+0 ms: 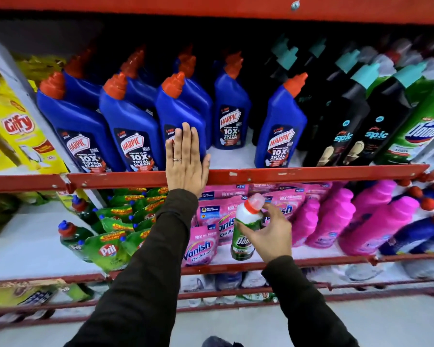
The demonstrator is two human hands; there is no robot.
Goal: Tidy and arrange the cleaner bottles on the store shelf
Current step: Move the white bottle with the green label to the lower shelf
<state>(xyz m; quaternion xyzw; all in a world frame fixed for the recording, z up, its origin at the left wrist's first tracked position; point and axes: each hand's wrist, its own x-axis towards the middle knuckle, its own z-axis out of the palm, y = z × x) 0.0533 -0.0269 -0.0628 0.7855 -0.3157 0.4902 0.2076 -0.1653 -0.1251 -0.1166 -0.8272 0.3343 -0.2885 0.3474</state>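
Observation:
Several blue Harpic bottles [133,126] with orange caps stand in rows on the red-edged shelf [311,174]. My left hand [186,161] lies flat, fingers together, against the front of the third front-row Harpic bottle [179,108]. A gap of bare shelf sits between that bottle and another front Harpic bottle [280,131] to the right. Below shelf level, my right hand [269,232] grips a small green and white Domex bottle [246,226] with a clear red-ringed cap. Black Spic bottles [356,121] and a large green Domex bottle [421,126] stand further right.
Yellow Giffy packs [18,131] fill the left bay behind a grey upright. The lower shelf holds green Pril pouches [108,249], pink Vanish pouches [201,244] and pink bottles [376,226]. The red shelf above [211,8] overhangs the bottles' caps.

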